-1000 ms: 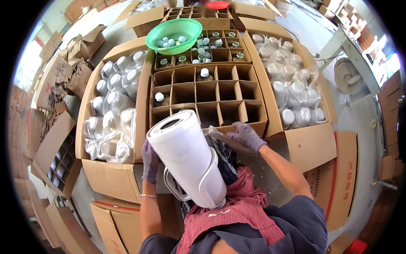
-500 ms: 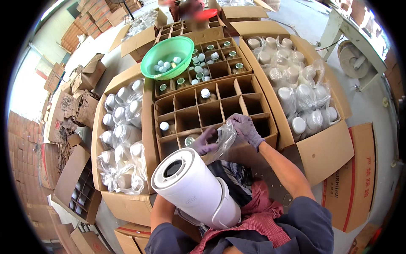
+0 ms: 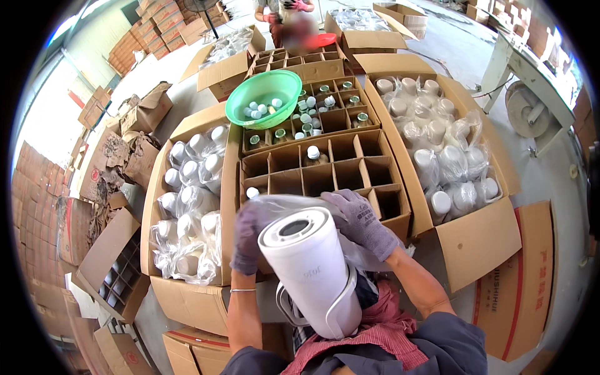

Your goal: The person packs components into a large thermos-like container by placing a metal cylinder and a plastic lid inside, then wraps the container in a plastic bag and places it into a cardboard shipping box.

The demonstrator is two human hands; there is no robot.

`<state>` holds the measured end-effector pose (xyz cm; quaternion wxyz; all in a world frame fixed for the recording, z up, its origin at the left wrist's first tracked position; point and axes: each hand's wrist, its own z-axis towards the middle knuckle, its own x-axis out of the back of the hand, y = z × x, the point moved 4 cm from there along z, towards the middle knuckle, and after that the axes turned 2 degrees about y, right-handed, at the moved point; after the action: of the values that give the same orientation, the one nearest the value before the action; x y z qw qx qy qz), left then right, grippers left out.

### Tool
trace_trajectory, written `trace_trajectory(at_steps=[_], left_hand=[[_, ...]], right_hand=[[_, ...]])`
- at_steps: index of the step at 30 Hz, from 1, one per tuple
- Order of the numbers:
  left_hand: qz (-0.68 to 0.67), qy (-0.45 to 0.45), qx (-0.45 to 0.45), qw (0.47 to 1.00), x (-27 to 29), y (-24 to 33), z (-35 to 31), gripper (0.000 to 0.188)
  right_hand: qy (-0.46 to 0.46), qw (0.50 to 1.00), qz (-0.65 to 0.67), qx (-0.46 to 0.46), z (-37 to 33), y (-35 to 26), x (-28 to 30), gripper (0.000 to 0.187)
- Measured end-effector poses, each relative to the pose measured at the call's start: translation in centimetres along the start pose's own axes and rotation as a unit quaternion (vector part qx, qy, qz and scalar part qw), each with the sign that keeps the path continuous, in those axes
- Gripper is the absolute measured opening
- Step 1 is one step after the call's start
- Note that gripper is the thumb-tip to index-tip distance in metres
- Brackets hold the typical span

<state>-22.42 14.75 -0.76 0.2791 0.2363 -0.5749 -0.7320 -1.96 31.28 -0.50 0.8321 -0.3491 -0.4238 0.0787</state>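
Grey-gloved left hand [image 3: 247,242] and right hand [image 3: 362,222] both clutch clear plastic film [image 3: 284,204], now spread between them, so pretty much unbunched.

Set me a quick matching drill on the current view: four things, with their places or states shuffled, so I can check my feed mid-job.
Things:
1. green bowl
2. clear plastic film
3. white cylinder
4. left carton

Places or states:
A. tilted, between the person's forearms
B. filled with bagged bottles
C. holding small pale caps
D. stretching between the gloved left hand and right hand

Right pairs: 1-C, 2-D, 3-A, 4-B
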Motion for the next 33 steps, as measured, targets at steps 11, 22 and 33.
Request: trace_trajectory(at_steps=[11,22,33], left_hand=[[0.005,-0.137,0.116,0.984,-0.9,4.3,-12.2,0.023],[0.409,-0.314,0.067,0.854,0.1,-3.3,-31.9,0.039],[0.246,-0.114,-0.004,0.963,-6.8,-7.3,-20.6,0.055]], right_hand=[[0.141,0.985,0.021,0.095,-12.2,-2.1,4.1,0.027],[-0.161,0.945,-0.025,0.282,-32.3,2.2,-2.3,0.019],[0.095,0.960,0.040,0.260,-22.4,-7.3,4.3,0.052]])
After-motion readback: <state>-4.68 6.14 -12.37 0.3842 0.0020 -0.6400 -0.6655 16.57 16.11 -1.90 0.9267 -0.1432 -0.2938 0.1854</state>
